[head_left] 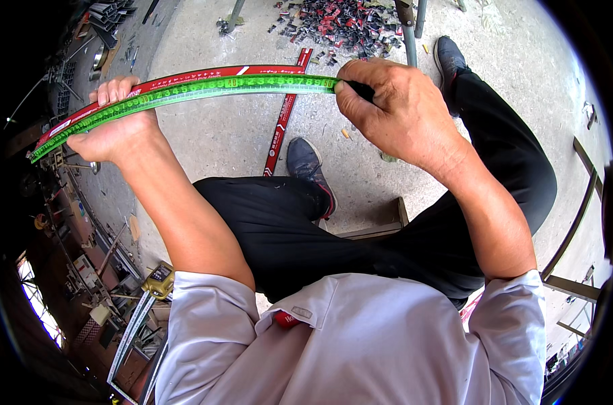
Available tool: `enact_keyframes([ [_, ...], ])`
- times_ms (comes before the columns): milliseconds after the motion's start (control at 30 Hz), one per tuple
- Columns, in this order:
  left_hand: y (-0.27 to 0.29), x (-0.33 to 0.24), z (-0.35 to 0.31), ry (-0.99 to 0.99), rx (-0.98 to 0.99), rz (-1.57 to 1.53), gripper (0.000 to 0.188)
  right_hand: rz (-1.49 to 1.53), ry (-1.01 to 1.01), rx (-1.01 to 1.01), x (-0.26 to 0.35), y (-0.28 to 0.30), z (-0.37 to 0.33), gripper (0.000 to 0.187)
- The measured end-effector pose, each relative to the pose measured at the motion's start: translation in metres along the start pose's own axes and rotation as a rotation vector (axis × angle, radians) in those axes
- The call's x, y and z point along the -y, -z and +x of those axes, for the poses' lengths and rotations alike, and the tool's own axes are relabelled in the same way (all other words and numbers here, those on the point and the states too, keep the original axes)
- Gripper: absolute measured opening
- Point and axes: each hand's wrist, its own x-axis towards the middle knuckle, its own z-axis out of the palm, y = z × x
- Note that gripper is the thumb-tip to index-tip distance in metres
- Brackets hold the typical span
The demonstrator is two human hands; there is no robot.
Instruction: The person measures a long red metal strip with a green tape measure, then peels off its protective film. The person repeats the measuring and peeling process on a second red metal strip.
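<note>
A green measuring strip (269,84) marked with a scale stretches across the upper middle, bowed by the lens. Along its far edge lies a red strip (198,74) with white print. My left hand (127,128) is closed around both strips toward their left part, fingers over the far side and thumb on the near side. At the right end, my right hand (404,111) pinches the strips between thumb and curled fingers; the very tip is hidden in the grip. Below them, a similar red strip (276,145) lies on the concrete floor, partly crossed by the held strips.
Small red and black scraps (340,27) are heaped on the floor at the far side, near metal legs (409,40). A yellow tape measure (159,280) with its blade out sits at the lower left among clutter. Metal bars (569,287) stand at the right.
</note>
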Motion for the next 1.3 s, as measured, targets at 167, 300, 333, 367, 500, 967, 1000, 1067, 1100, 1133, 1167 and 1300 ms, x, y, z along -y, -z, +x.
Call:
enact_keyframes([
  [167,0.0013,-0.0004,0.0019,0.007,-0.008,-0.002,0.070,0.007,0.006,0.001,-0.0011,-0.0007,-0.0001,0.023],
  [300,-0.0011,0.0006,-0.0012,0.005,-0.019,-0.010,0.070,-0.001,0.000,0.010,-0.0001,-0.0002,-0.0001,0.024],
  [333,-0.0016,0.0010,-0.0017,0.005,-0.022,-0.012,0.071,-0.003,-0.003,0.014,-0.0001,-0.0004,0.0001,0.024],
  [367,-0.0020,0.0011,-0.0019,0.005,-0.025,-0.014,0.071,-0.004,-0.007,0.017,-0.0002,-0.0005,0.0002,0.024],
  [500,0.0001,-0.0001,-0.0003,0.011,-0.017,-0.015,0.071,0.002,-0.009,0.022,-0.0005,-0.0004,0.0006,0.024],
  [967,-0.0016,0.0014,-0.0022,0.007,-0.047,-0.018,0.072,0.006,-0.004,0.018,-0.0012,-0.0014,0.0006,0.024],
  [1000,-0.0011,0.0010,-0.0021,0.008,-0.041,-0.019,0.072,0.007,-0.005,0.021,-0.0009,-0.0013,0.0008,0.024],
  [1067,0.0002,0.0006,-0.0014,0.011,-0.029,-0.023,0.071,0.009,-0.008,0.025,-0.0004,-0.0012,0.0009,0.024],
  [1100,0.0002,0.0004,-0.0012,0.011,-0.030,-0.020,0.071,0.008,-0.009,0.026,-0.0002,-0.0011,0.0008,0.023],
  [1133,0.0000,0.0001,-0.0009,0.011,-0.032,-0.016,0.071,0.008,-0.009,0.027,0.0000,-0.0011,0.0007,0.023],
  [1167,-0.0001,0.0001,-0.0007,0.011,-0.033,-0.012,0.071,0.009,-0.010,0.028,-0.0001,-0.0010,0.0006,0.023],
  [1300,0.0004,-0.0001,-0.0002,0.020,-0.029,-0.016,0.071,0.003,0.001,0.019,-0.0011,-0.0015,0.0002,0.023],
])
